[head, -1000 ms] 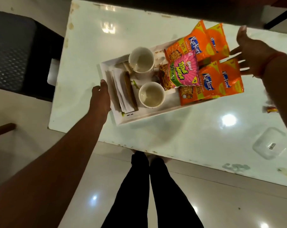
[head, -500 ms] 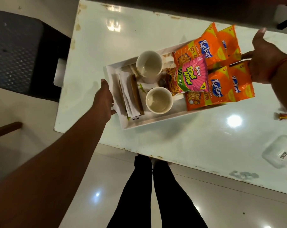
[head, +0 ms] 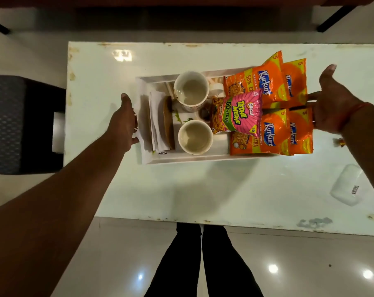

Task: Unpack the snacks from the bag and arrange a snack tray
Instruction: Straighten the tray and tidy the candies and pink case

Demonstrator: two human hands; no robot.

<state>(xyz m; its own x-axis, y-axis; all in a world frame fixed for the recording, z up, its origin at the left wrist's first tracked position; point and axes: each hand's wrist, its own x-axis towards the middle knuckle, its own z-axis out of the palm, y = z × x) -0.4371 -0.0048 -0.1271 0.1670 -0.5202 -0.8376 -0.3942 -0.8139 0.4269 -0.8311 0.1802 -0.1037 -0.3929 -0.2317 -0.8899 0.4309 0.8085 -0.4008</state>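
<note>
The white tray [head: 181, 158] is held at both short ends above the white table [head: 151, 189]. The left hand [head: 122, 123] is curled round the handle at its end; the right hand's [head: 334, 103] fingers are tucked under the orange Kurkure packets [head: 269, 133], which overhang the tray's rim there. Between the hands sit two cups [head: 191, 88], folded napkins [head: 158, 121] and a pink Bingo packet [head: 239, 113]. Bare tabletop is seen toward the near edge; a small clear container [head: 346, 187] lies below the right hand.

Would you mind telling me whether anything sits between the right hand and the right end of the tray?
Yes: the orange snack packets overhang the tray's right end, covering its edge, and the right hand reaches in beside and partly under them.
</note>
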